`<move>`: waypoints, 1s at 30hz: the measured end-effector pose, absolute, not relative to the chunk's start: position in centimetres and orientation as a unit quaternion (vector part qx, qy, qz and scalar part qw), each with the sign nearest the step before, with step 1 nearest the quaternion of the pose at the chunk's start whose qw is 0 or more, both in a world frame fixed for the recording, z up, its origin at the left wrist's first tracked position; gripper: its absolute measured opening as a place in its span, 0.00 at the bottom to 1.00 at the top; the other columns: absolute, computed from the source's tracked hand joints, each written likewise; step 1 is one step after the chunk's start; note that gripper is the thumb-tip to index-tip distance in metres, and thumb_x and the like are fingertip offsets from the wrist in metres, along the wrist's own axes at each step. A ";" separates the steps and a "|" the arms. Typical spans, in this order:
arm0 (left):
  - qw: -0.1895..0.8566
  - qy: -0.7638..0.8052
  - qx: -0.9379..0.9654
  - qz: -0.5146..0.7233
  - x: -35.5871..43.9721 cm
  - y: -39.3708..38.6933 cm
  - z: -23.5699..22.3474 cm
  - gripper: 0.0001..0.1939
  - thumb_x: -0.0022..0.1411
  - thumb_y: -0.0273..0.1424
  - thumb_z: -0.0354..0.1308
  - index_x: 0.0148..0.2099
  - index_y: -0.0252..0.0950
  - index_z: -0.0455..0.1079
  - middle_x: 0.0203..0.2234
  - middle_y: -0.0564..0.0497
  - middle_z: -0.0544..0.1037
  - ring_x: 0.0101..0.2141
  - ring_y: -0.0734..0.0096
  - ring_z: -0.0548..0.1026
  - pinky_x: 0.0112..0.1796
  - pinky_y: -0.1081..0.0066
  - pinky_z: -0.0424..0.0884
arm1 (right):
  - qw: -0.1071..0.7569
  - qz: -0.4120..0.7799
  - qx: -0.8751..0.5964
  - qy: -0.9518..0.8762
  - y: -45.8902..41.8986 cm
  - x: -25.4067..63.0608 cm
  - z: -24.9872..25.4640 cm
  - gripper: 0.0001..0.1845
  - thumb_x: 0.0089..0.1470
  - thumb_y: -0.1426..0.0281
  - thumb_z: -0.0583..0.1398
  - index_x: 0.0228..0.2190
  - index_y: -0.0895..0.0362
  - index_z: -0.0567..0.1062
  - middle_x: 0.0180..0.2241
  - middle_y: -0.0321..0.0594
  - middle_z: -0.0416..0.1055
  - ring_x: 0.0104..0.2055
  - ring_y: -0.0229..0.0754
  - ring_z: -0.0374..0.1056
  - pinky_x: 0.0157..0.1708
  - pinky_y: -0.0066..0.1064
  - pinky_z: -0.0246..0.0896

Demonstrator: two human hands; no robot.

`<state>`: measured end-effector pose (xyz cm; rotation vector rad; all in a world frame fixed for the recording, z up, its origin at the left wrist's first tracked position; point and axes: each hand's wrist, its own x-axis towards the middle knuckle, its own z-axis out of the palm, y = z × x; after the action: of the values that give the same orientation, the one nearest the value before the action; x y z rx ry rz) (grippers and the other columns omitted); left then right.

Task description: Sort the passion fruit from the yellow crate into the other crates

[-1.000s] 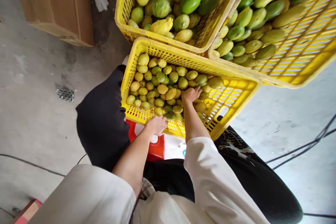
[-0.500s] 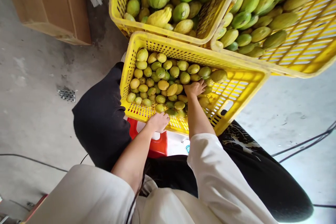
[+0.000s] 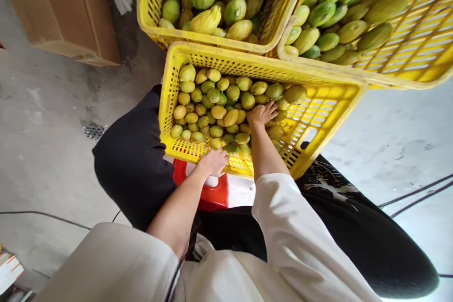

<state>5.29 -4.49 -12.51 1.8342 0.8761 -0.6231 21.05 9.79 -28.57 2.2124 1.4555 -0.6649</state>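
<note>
A yellow plastic crate (image 3: 332, 127) stands between my knees, with many small yellow and green lemons (image 3: 219, 112) across its left and middle part. My left hand (image 3: 214, 161) is at the crate's near side, its fingers curled over the rim. Inside the crate, my right hand (image 3: 261, 114) lies palm down on the lemons, toward the right end of the pile, fingers spread. What is under that palm is hidden. A larger greenish lemon (image 3: 295, 95) sits just beyond its fingertips, by the far wall.
Beyond it stand a second yellow crate (image 3: 212, 40) with larger lemons and green fruit, and a third yellow crate (image 3: 417, 63) with long green fruit. A cardboard box (image 3: 63, 14) is at upper left. Red plastic (image 3: 215, 193) shows under the near crate. Black cables (image 3: 417, 196) cross the floor.
The view has shifted slightly, so the far crates appear further left and higher. My right hand's fingers look a little more spread over the lemons; my left hand stays on the rim.
</note>
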 end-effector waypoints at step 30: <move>0.479 0.364 0.753 -0.266 5.3 -4.3 -12.2 0.29 0.75 0.41 0.62 0.67 0.24 0.70 0.62 0.31 0.77 0.61 0.45 0.75 0.52 0.54 0.77 | 0.168 -0.267 0.806 0.501 9.9 21.8 -27.4 0.30 0.62 0.60 0.65 0.60 0.63 0.82 0.77 0.63 0.53 0.76 0.76 0.49 0.71 0.66 0.50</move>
<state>5.30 -4.25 -12.17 1.8388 0.8886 -0.6482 21.82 9.88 -27.40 2.2920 1.4242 -0.7598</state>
